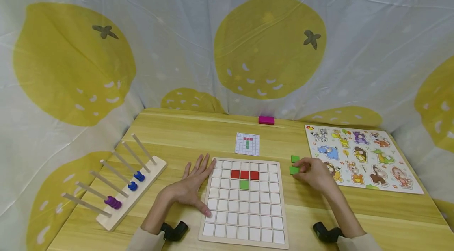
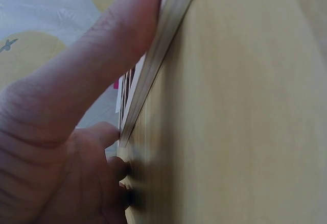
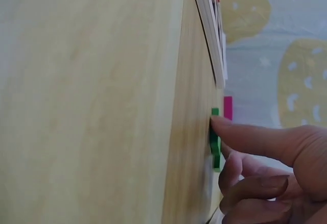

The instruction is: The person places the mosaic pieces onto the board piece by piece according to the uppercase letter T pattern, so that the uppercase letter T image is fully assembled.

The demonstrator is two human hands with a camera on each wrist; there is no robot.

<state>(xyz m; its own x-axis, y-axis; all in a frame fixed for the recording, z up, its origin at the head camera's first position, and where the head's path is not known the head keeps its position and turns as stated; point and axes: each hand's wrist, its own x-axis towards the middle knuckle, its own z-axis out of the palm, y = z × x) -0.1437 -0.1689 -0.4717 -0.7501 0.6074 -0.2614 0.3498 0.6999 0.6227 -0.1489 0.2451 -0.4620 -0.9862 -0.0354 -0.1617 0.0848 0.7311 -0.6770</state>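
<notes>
A wooden grid board (image 1: 243, 244) with white squares lies in front of me. Three red tiles (image 1: 244, 175) form a row near its top, and one green tile (image 1: 244, 184) sits under the middle one. My left hand (image 1: 191, 188) is spread along the board's left side, thumb and index fingertip at its edge. To the right of the board, my right hand (image 1: 313, 174) pinches a green square tile (image 1: 293, 170) between thumb and index finger, low at the tabletop. A second green tile (image 1: 295, 158) lies just beyond it.
A pattern card (image 1: 241, 149) with a T of coloured squares lies behind the board. Left stands a peg rack (image 1: 110, 225) with blue and purple beads. An animal puzzle board (image 1: 386, 176) lies right, and a magenta block (image 1: 266, 120) sits at the table's back edge by the curtain.
</notes>
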